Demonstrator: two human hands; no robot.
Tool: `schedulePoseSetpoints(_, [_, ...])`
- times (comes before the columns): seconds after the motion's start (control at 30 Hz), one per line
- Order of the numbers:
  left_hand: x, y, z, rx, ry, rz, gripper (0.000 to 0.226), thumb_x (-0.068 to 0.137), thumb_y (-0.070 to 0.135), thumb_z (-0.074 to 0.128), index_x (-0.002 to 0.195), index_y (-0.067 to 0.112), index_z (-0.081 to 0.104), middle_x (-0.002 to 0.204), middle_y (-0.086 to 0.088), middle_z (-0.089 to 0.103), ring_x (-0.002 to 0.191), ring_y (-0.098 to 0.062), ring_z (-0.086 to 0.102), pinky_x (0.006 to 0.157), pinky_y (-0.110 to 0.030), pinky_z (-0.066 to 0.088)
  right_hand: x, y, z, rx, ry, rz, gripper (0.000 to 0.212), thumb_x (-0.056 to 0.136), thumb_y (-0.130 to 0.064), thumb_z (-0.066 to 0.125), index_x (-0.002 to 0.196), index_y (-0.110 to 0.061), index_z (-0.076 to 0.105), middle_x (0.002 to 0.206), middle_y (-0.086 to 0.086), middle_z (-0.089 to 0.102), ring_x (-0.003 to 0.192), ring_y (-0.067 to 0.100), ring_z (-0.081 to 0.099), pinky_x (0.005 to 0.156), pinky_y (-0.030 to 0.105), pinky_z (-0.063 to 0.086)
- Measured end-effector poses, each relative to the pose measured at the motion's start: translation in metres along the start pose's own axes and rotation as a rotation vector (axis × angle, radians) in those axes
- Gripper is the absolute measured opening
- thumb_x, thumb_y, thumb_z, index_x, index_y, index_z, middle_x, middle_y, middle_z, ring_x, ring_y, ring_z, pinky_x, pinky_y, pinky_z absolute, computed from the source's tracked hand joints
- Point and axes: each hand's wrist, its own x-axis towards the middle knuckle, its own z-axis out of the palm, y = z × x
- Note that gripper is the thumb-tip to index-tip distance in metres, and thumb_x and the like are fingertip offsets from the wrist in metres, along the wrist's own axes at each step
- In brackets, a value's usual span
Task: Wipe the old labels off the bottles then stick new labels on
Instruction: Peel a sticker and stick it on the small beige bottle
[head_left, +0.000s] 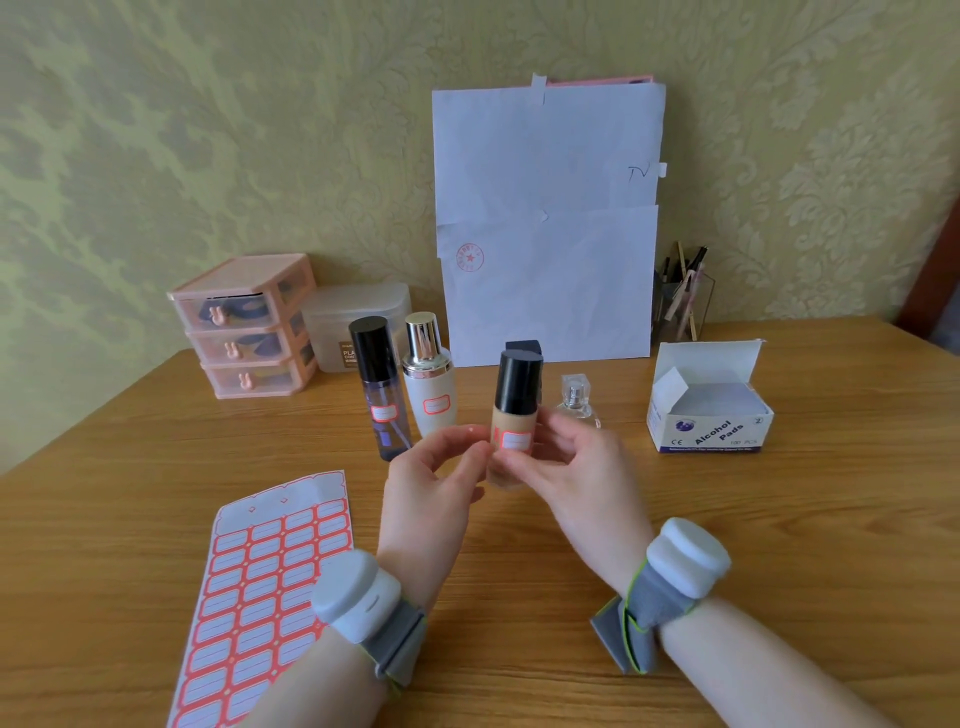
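Where the fingers (470, 449) of the left hand (431, 488) curl inward, their tips pinch the left edge of a beige bottle (511, 415) with a tall black cylindrical cap. They grip it beside a small red-bordered white label (516, 441) stuck on its front. The right hand (576, 467) curls round the bottle's right side and lower end, gripping it. The bottle is thus held between both hands, nearly upright, above the wooden bench (779, 545) at the centre of the view.

Each wrist bears a grey fabric strap with a rounded white plastic unit (358, 597).

Just behind the left hand stand a tall clear violet-tinted bottle (382, 400) with a black cap and a squat white bottle (428, 384) with a silver cap. They stand close together, and each carries a red-bordered label. A small clear glass perfume bottle (575, 400) stands behind the right hand.

To the near left a sheet of red-bordered blank labels (265, 587) lies flat on the bench. To the right sits an open white cardboard box printed "Alcohol Pads" (709, 415).

At the back, against the green patterned wallpaper, are:
- a pink three-drawer plastic organiser (244, 327);
- a frosted plastic container (358, 322);
- white paper sheets (545, 223) propped upright;
- a clear holder of pens (683, 301).
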Motion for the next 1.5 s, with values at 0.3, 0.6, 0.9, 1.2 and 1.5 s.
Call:
schedulePoseSetpoints(0.3, [0.007,-0.002,0.003,0.327,-0.049,0.020,0.024,0.093,0.024,0.065,0.116,0.028,0.071,0.089,0.024,0.067,0.080,0.011,0.064,0.077,-0.021,0.056,0.005,0.009,0.003,-0.047,-0.007,0.133,0.028,0.078,-0.027,0.083,0.103,-0.030,0.071,0.094,-0.008,0.077,0.087,0.007,0.073,0.080,0.033,0.060])
schedulePoseSetpoints(0.6, [0.013,-0.008,-0.008,0.451,-0.026,-0.008,0.030,0.095,0.021,0.061,0.125,0.022,0.069,0.120,0.001,0.069,0.105,-0.013,0.062,0.085,-0.030,0.057,0.015,0.018,0.022,-0.275,0.024,0.121,0.046,0.074,-0.027,0.085,0.115,-0.015,0.067,0.099,0.000,0.075,0.088,0.012,0.071,0.078,0.032,0.057])
schedulePoseSetpoints(0.9, [0.014,-0.008,-0.019,0.686,-0.011,-0.016,0.034,0.093,0.029,0.065,0.127,0.026,0.067,0.104,0.013,0.066,0.098,-0.013,0.062,0.081,-0.029,0.051,0.005,0.021,0.015,-0.368,0.003,0.116,0.051,0.074,-0.035,0.084,0.120,-0.021,0.069,0.108,-0.006,0.071,0.090,0.009,0.068,0.078,0.025,0.053])
schedulePoseSetpoints(1.2, [0.023,0.004,-0.006,0.879,-0.024,-0.011,0.037,0.086,0.058,0.065,0.109,0.031,0.074,0.105,0.002,0.073,0.093,-0.021,0.068,0.082,-0.038,0.059,0.016,0.026,0.012,-0.447,-0.013,0.150,0.032,0.082,-0.029,0.077,0.111,-0.016,0.074,0.095,-0.002,0.075,0.088,0.013,0.069,0.076,0.027,0.055])
schedulePoseSetpoints(1.5, [0.044,-0.003,-0.005,1.018,-0.031,-0.052,0.036,0.088,0.062,0.060,0.107,0.035,0.075,0.104,0.000,0.072,0.090,-0.025,0.069,0.077,-0.035,0.058,0.034,0.030,0.023,-0.530,0.038,0.177,0.015,0.085,-0.038,0.072,0.087,-0.024,0.077,0.075,-0.006,0.073,0.053,0.012,0.059,0.060,0.039,0.057])
